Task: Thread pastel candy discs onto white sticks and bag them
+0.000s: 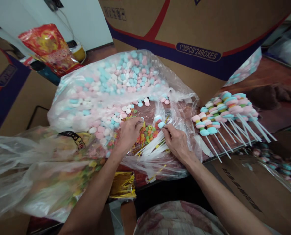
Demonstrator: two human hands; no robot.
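Note:
My left hand point(130, 131) reaches into a big clear plastic bag point(86, 88) of pink, white and blue candy discs point(116, 81). Its fingers are pinched together over small colourful ring candies point(147, 132); what they hold is hidden. My right hand point(176, 141) pinches a white stick point(163, 130) with a blue and a white candy disc threaded near its tip. Under that hand lie several bare white sticks point(152, 147).
Finished candy skewers point(223, 112) lie in a pile to the right on a reddish surface. Large cardboard boxes point(196, 36) stand behind and at both sides. A second clear bag point(25, 169) sits lower left, gold twist ties point(122, 185) below the middle.

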